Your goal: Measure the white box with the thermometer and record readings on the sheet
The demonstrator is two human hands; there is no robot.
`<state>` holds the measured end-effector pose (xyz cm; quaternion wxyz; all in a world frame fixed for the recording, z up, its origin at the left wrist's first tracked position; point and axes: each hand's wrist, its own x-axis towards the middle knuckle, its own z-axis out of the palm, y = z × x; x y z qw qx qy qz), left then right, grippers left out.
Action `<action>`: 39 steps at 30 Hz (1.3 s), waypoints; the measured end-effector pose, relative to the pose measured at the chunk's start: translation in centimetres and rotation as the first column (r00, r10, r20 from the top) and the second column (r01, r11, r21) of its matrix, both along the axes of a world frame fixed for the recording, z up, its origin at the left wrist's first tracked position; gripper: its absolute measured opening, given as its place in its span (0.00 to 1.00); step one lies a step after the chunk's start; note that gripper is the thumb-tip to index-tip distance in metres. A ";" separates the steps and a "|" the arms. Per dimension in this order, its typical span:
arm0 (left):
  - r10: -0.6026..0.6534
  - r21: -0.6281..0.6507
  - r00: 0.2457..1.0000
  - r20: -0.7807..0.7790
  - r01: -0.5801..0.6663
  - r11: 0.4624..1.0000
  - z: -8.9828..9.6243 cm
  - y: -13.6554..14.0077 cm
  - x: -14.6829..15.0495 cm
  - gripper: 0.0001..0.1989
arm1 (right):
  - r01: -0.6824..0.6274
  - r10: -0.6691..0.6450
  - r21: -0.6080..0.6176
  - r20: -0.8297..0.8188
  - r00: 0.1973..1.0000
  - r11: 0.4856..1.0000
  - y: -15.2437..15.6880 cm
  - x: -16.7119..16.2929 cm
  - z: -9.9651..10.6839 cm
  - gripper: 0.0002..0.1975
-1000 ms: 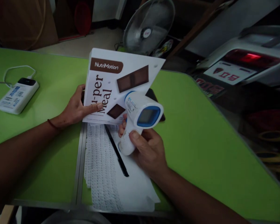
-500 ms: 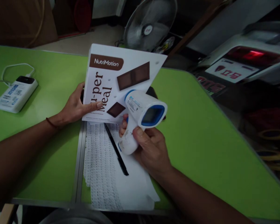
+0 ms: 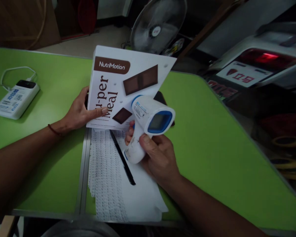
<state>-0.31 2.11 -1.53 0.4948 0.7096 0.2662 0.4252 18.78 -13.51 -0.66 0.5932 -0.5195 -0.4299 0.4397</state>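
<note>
at the far left a white power bank [image 3: 14, 98] lies flat on the green tabletop [image 3: 51, 158], a white cable looping off its far end. next along, the left hand [image 3: 80, 113] has its grip closed on the left edge of a white box [image 3: 124, 87], thumb pressed on the printed front beside the brown lettering. the box stands tilted, its lower edge at the tabletop, its face turned up toward the camera. it is flat and white, with a brown brand band at the top and dark chocolate squares pictured across it, and it looks sealed and undented.

below it lie white sheets of paper [image 3: 143, 194] and a white knitted mat [image 3: 105, 177], with a black pen [image 3: 123, 159] slanting across them.

to the right, the right hand [image 3: 158, 156] is clamped round the handle of a white and blue handheld gun-shaped device [image 3: 148, 123], its front end right up to the box's face, its blue-rimmed screen facing the camera. judging by this, the aiming is done; no reading can be made out on the screen.

behind the tabletop stands a fan [image 3: 158, 26].
</note>
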 end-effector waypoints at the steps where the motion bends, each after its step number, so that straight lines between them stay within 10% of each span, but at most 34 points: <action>1: -0.004 -0.004 1.000 -0.002 0.004 1.000 0.0 0.0 0.0 0.35 | -0.003 0.003 0.001 0.002 1.000 1.000 0.0 0.0 0.0 0.21; 30: 0.040 0.044 0.999 0.030 -0.041 0.998 0.2 -0.1 -0.1 0.36 | 0.020 -0.025 0.031 0.147 0.989 0.999 0.4 0.5 -0.3 0.20; 39: 0.087 0.124 0.994 0.064 -0.094 0.988 -1.3 2.2 -0.4 0.44 | -0.027 0.094 -0.106 0.705 0.703 0.994 1.9 4.9 0.0 0.23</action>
